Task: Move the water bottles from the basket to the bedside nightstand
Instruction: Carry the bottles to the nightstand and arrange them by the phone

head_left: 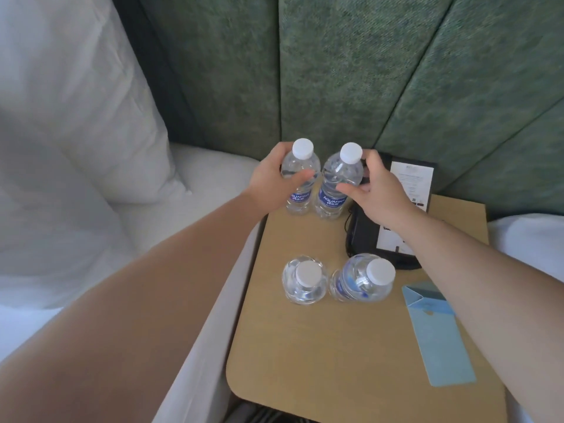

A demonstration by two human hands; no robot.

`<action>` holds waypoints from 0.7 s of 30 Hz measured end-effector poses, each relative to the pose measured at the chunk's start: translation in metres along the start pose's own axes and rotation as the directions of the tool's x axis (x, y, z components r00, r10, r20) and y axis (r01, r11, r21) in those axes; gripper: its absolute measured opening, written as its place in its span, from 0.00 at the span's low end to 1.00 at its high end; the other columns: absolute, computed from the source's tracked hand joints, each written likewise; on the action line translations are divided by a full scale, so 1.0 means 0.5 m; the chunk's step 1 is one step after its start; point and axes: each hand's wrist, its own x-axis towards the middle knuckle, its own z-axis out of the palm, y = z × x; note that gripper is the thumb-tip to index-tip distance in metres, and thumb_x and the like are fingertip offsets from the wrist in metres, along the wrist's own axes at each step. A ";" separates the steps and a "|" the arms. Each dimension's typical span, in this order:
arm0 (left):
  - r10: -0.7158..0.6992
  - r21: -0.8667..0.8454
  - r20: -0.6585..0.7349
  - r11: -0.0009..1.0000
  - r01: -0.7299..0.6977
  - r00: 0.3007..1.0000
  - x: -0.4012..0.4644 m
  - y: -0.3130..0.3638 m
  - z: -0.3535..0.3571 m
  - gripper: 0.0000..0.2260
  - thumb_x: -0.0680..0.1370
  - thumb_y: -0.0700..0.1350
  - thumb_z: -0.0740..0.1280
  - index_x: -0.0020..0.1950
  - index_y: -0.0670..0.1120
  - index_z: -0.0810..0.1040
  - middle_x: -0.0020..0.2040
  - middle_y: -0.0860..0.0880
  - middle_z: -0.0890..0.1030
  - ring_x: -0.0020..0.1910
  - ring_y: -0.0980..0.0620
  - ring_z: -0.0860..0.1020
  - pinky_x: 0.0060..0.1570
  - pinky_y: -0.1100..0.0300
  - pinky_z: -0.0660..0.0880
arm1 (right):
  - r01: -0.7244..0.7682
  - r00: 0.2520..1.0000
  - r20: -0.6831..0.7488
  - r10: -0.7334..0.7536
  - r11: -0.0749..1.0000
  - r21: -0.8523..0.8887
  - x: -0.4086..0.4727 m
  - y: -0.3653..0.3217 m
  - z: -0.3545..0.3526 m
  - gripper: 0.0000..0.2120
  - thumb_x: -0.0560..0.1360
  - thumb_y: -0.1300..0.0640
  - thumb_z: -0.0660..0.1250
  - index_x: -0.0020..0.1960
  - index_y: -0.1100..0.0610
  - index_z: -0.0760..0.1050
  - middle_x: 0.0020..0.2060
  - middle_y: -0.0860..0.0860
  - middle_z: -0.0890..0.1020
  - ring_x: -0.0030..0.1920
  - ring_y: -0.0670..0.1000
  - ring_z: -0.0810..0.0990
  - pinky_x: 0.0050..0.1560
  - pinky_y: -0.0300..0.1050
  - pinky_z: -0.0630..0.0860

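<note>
Several clear water bottles with white caps and blue labels stand upright on the wooden nightstand. At the back edge, my left hand is wrapped around the back-left bottle. My right hand curls around the back-right bottle, thumb in front and fingers behind it. Both of these bottles rest on the tabletop, almost touching. Closer to me stand the front-left bottle and the front-right bottle, side by side. No basket is in view.
A black folder with a white card leans behind my right hand at the green padded headboard. A light blue card sleeve lies at the nightstand's right. White bed and pillow fill the left; white bedding shows at far right.
</note>
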 end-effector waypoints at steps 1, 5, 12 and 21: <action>0.007 0.004 0.001 1.000 -0.007 1.000 0.011 0.002 -0.002 0.19 0.73 0.49 0.72 0.62 0.54 0.71 0.52 0.57 0.79 0.53 0.56 0.78 0.56 0.53 0.77 | -0.002 1.000 -0.012 0.002 1.000 0.009 0.007 -0.002 0.000 0.26 0.73 0.52 0.71 0.66 0.49 0.62 0.52 0.44 0.77 0.51 0.49 0.79 0.43 0.39 0.69; 0.009 0.010 0.023 1.000 -0.009 1.000 0.059 0.010 -0.008 0.19 0.73 0.50 0.73 0.60 0.54 0.70 0.51 0.55 0.80 0.52 0.53 0.79 0.54 0.48 0.78 | -0.007 0.999 -0.054 0.008 1.000 0.022 0.037 -0.011 -0.003 0.25 0.73 0.53 0.71 0.65 0.51 0.63 0.52 0.47 0.77 0.51 0.50 0.79 0.48 0.42 0.70; 0.018 -0.004 -0.003 1.000 -0.018 1.000 0.109 0.017 -0.003 0.21 0.70 0.51 0.74 0.58 0.54 0.69 0.47 0.59 0.77 0.45 0.59 0.78 0.44 0.56 0.77 | -0.026 0.996 -0.088 0.027 1.000 0.014 0.073 -0.012 -0.014 0.23 0.73 0.53 0.72 0.62 0.52 0.64 0.49 0.45 0.78 0.49 0.49 0.78 0.45 0.40 0.70; 0.027 -0.002 -0.044 1.000 -0.027 0.999 0.146 0.013 0.015 0.22 0.71 0.51 0.74 0.58 0.54 0.66 0.50 0.59 0.78 0.48 0.63 0.77 0.50 0.61 0.76 | -0.073 0.984 -0.161 0.072 0.997 0.002 0.099 -0.018 -0.017 0.25 0.70 0.53 0.74 0.59 0.54 0.64 0.51 0.48 0.77 0.50 0.48 0.75 0.46 0.42 0.68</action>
